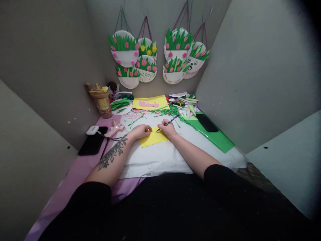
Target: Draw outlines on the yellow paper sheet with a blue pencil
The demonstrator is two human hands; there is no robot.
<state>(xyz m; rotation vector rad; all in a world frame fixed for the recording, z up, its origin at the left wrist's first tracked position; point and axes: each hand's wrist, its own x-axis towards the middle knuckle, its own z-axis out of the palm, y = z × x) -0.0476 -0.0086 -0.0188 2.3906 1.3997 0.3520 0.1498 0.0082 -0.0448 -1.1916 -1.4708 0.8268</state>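
Observation:
A small piece of yellow paper [151, 140] lies on the white covering in front of me. My right hand [168, 128] is closed around a dark blue pencil [172, 119], whose tip meets the paper near its upper middle. At the paper's upper left edge is my left hand [141, 131], its fingers curled together and holding the sheet down. Just beyond both hands lie thin green paper scraps [173, 111] and pink paper scraps [135, 114].
Behind stands a yellow sheet with a pink cutout [150, 102]. At left are a cup [103, 103], a plate with green strips [121, 106], a pink glue gun [115, 129] and a black tablet-like device [87, 146]. A phone [207, 123] rests on green sheets [222, 140]. Paper-plate flower baskets [125, 57] hang behind.

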